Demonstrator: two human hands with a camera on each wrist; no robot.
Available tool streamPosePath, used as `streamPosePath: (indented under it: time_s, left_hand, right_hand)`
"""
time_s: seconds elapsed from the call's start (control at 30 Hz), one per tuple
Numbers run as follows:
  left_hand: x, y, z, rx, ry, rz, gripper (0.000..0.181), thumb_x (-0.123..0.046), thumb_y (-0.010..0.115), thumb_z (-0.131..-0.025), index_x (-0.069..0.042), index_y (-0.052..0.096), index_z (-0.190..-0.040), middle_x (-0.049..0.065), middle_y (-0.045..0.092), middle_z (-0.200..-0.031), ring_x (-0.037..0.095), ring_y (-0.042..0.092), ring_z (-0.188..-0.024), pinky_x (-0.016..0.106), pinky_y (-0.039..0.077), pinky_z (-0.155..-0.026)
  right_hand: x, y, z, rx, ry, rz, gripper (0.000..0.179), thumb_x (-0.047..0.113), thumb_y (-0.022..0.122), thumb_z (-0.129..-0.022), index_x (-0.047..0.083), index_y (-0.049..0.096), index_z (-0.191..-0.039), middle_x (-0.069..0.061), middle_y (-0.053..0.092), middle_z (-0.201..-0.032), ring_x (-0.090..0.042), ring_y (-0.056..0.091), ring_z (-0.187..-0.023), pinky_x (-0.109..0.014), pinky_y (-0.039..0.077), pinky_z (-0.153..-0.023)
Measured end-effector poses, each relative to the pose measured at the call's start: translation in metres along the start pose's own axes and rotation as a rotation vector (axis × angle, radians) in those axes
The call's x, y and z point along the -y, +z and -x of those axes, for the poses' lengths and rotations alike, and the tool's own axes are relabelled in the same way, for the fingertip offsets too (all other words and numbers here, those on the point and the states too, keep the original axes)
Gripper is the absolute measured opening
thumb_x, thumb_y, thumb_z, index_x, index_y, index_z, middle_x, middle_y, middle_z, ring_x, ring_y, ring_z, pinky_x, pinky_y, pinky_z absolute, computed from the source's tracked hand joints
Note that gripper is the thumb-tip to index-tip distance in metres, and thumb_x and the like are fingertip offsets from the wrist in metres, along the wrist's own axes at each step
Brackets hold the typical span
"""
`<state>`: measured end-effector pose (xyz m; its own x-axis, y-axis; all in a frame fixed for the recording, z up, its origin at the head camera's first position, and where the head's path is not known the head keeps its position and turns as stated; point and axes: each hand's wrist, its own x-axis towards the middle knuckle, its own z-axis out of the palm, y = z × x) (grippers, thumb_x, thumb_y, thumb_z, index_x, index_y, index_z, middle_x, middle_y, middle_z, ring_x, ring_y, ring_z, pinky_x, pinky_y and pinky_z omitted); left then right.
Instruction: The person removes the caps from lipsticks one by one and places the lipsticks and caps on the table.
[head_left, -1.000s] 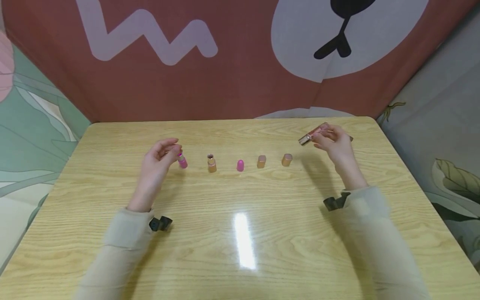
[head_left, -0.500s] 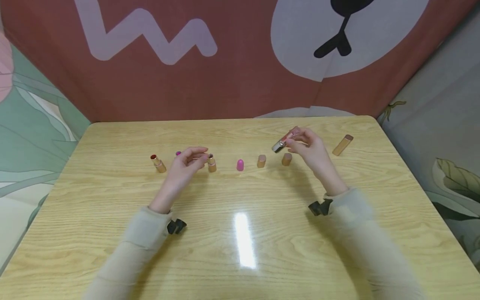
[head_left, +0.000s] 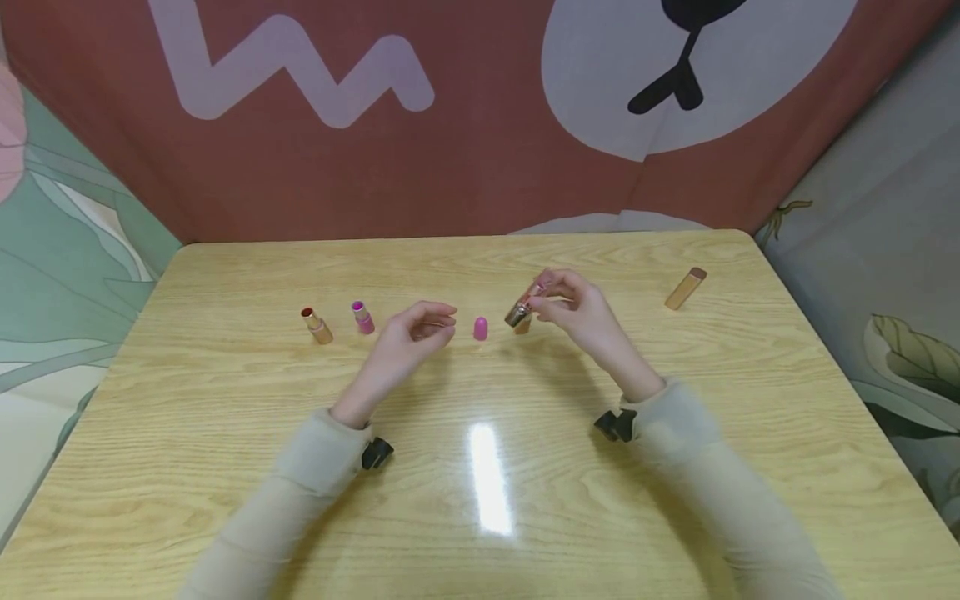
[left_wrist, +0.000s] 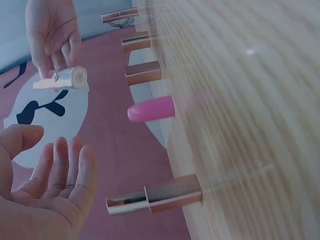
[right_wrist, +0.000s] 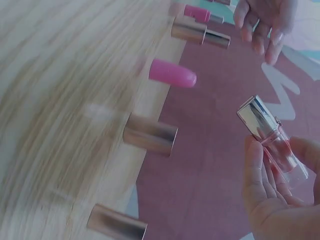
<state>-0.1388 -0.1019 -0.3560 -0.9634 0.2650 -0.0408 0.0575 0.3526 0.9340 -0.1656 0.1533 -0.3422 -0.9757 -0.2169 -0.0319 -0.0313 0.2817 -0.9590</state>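
Observation:
My right hand (head_left: 581, 312) pinches a lipstick (right_wrist: 265, 122) with a shiny metal base and a clear, pinkish upper part, tilted above the table. In the head view it partly covers one gold cap (head_left: 522, 327); the other gold cap (right_wrist: 117, 222) shows in the right wrist view. My left hand (head_left: 408, 340) hovers with loosely bent fingers and holds nothing. Under it stands an uncapped gold lipstick (left_wrist: 172, 194), hidden in the head view. Between the hands an upright pink cap (head_left: 481, 328) stands on the table.
At the left of the row stand another uncapped gold lipstick (head_left: 317, 326) and a pink lipstick (head_left: 363, 317). A slim gold tube (head_left: 686, 288) is at the far right. The wooden table (head_left: 420, 517) meets a red printed cloth (head_left: 480, 167) behind.
My left hand has moved right, past the pink lipstick to the middle gold one. My right hand has carried its lipstick leftward, leaving the gold tube at the right uncovered.

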Motion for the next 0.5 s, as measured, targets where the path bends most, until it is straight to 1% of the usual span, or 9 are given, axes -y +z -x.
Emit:
streamPosePath:
  time_s: [0.07, 0.13, 0.23, 0.33, 0.4, 0.47, 0.5]
  left_hand:
    - [-0.002, 0.004, -0.001, 0.011, 0.013, 0.003, 0.035, -0.009, 0.059, -0.093, 0.001, 0.055, -0.127, 0.023, 0.06, -0.121, 0.033, 0.06, -0.111, 0.04, 0.051, -0.095]
    - [-0.004, 0.007, -0.002, 0.023, 0.021, 0.007, 0.036, -0.007, 0.059, -0.093, 0.002, 0.054, -0.127, 0.025, 0.06, -0.121, 0.034, 0.06, -0.111, 0.041, 0.051, -0.095]
    - [-0.004, 0.013, -0.003, 0.04, 0.02, 0.013, 0.037, -0.006, 0.061, -0.092, 0.002, 0.054, -0.127, 0.025, 0.059, -0.122, 0.034, 0.06, -0.111, 0.04, 0.051, -0.096]
    - [-0.003, 0.019, -0.005, 0.049, 0.015, 0.029, 0.038, -0.007, 0.062, -0.091, 0.002, 0.054, -0.127, 0.024, 0.058, -0.124, 0.034, 0.06, -0.111, 0.04, 0.051, -0.096]
    - [-0.003, 0.022, -0.006, 0.059, 0.019, 0.038, 0.038, -0.009, 0.063, -0.091, 0.001, 0.054, -0.126, 0.022, 0.058, -0.125, 0.033, 0.06, -0.112, 0.04, 0.052, -0.096]
    - [-0.003, 0.023, -0.006, 0.074, 0.024, 0.046, 0.038, -0.01, 0.064, -0.091, 0.001, 0.054, -0.126, 0.021, 0.058, -0.125, 0.033, 0.061, -0.112, 0.039, 0.053, -0.094]
    - [-0.003, 0.024, -0.007, 0.079, 0.025, 0.049, 0.037, -0.011, 0.064, -0.091, 0.0, 0.054, -0.126, 0.02, 0.059, -0.125, 0.032, 0.061, -0.111, 0.038, 0.053, -0.093]
  right_hand:
    - [0.001, 0.004, 0.001, 0.017, -0.001, 0.005, 0.035, 0.011, 0.06, -0.094, -0.004, 0.05, -0.125, -0.018, 0.063, -0.114, -0.003, 0.065, -0.084, -0.023, 0.056, -0.083]
    - [0.002, 0.007, 0.002, 0.034, -0.002, 0.006, 0.036, 0.01, 0.06, -0.094, -0.004, 0.049, -0.126, -0.022, 0.061, -0.118, -0.004, 0.066, -0.084, -0.028, 0.056, -0.086]
    - [0.002, 0.014, 0.003, 0.059, -0.001, -0.02, 0.037, 0.009, 0.059, -0.094, -0.004, 0.048, -0.127, -0.024, 0.061, -0.119, -0.009, 0.068, -0.085, -0.04, 0.055, -0.09]
    - [0.001, 0.021, 0.004, 0.074, 0.002, -0.025, 0.038, 0.009, 0.06, -0.094, -0.003, 0.049, -0.128, -0.024, 0.061, -0.12, -0.021, 0.069, -0.095, -0.041, 0.055, -0.09]
    - [0.001, 0.026, 0.004, 0.082, -0.002, -0.025, 0.039, 0.008, 0.06, -0.093, -0.004, 0.048, -0.129, -0.025, 0.06, -0.121, -0.028, 0.067, -0.101, -0.037, 0.056, -0.089]
    - [0.001, 0.03, 0.005, 0.09, 0.002, -0.012, 0.04, 0.009, 0.06, -0.093, -0.003, 0.049, -0.129, -0.023, 0.06, -0.122, -0.03, 0.065, -0.105, -0.031, 0.056, -0.087]
    - [0.002, 0.031, 0.005, 0.095, 0.001, -0.011, 0.039, 0.009, 0.06, -0.093, -0.003, 0.049, -0.129, -0.023, 0.06, -0.122, -0.03, 0.065, -0.104, -0.03, 0.056, -0.086]
